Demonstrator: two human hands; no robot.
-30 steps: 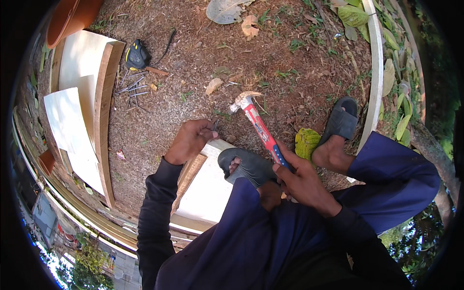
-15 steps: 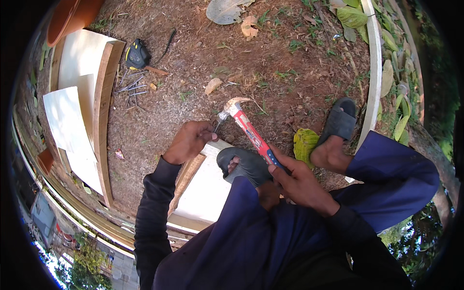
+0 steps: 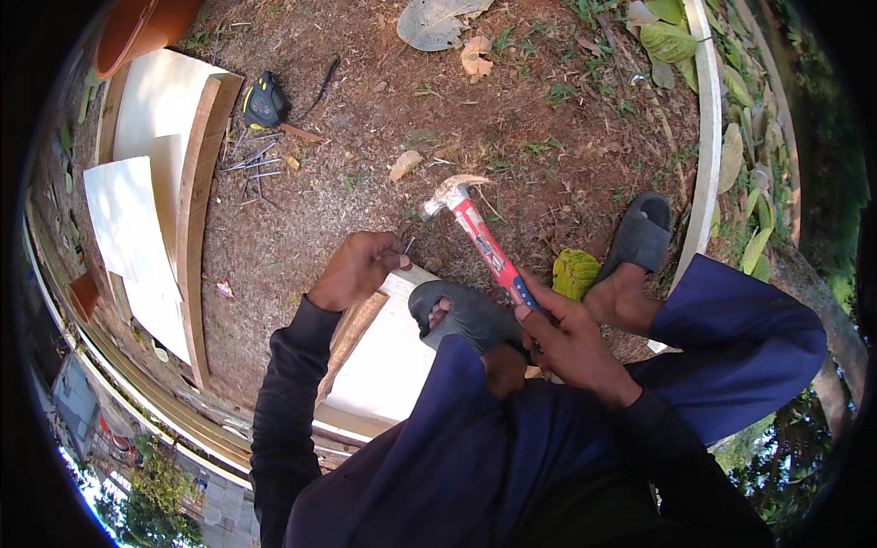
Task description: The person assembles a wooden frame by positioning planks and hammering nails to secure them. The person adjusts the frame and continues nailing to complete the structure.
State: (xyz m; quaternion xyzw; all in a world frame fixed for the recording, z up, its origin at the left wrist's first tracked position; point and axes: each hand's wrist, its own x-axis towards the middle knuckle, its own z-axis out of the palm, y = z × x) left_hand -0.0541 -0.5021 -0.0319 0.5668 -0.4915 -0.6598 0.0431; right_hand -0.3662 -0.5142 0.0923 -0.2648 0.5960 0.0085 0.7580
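My left hand (image 3: 358,267) pinches a nail (image 3: 409,245) that stands up at the corner of a wooden frame (image 3: 352,340) backed by a white panel (image 3: 384,361). My right hand (image 3: 574,340) is wrapped round the handle of a claw hammer (image 3: 491,248) with a red and blue grip. The hammer's metal head is raised a little above and to the right of the nail, apart from it. My sandalled foot (image 3: 461,315) rests on the frame beside the nail. The nail's lower end is hidden by my fingers.
At left lies another wooden frame (image 3: 203,164) with white sheets (image 3: 137,237). A black and yellow tape measure (image 3: 265,102) and several loose nails (image 3: 256,164) lie beside it. An orange-brown container (image 3: 142,35) stands at the upper left. A pale rail (image 3: 709,137) borders leaves at right.
The hammer head has lifted off the nail and shifted slightly right, so the nail's top now shows. My left hand stays in place on the nail.
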